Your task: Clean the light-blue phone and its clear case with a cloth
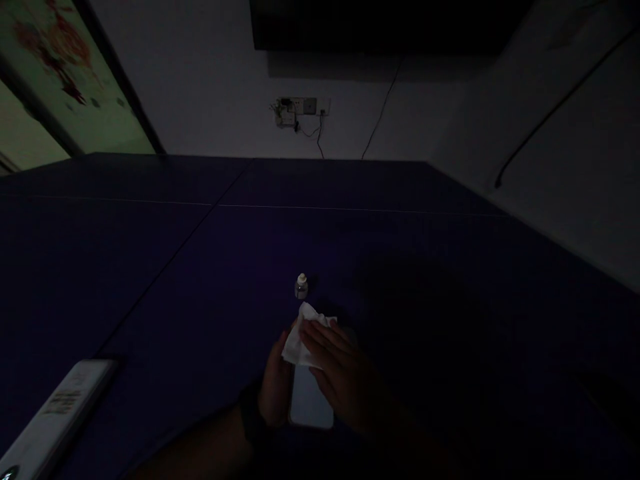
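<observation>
Cloth [295, 350] under right grip [337, 370], fingers outstretched, covers upper end of phone [311, 400], lower centre; left grip [275, 387] holds phone's left edge, long axis upright in frame.

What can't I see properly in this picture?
Head view:
Phone: top covered by the cloth and right hand.
Left hand: fingers mostly hidden behind phone and cloth.
Bottle: any writing is too small and dark.
White case: cut off by left and bottom edges.
Screen: cut off by top edge.
</observation>
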